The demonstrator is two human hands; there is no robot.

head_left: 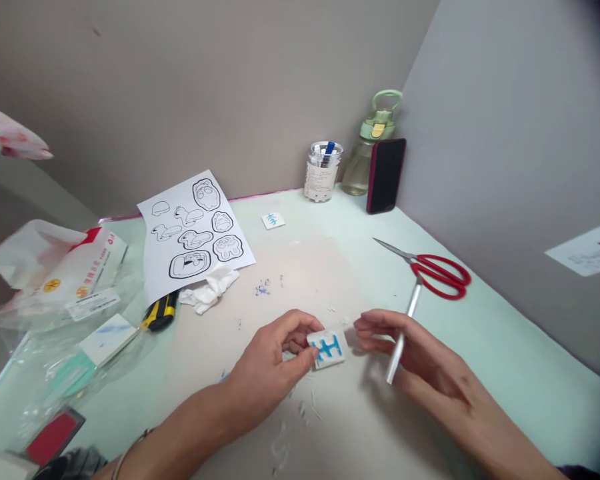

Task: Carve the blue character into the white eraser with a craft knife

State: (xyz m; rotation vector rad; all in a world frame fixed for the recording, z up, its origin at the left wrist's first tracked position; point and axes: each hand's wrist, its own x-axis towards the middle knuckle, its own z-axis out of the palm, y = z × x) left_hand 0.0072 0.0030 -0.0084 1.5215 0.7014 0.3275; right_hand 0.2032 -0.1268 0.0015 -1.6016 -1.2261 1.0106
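Observation:
Between the thumb and fingers of my left hand (280, 357) is a small white square block (330, 349) with a blue character on its face, cut in relief as far as I can see. My right hand (425, 367) is just to the right of the block, apart from it. It holds a slim silver pen-shaped knife (404, 327), slanting with its narrow end up and away; the blade itself is too small to make out. Thin white shavings (315, 405) lie under and around the hands on a beige cutting mat (315, 267).
Red-handled scissors (440, 275) lie at the right. Behind stand a pen jar (323, 173), a water bottle (363, 160), a phone (387, 177) and another marked block (273, 221). At left are a printed sheet (155, 260), crumpled tissue (210, 290), a yellow-black cutter (161, 312) and a red ink pad (55, 437).

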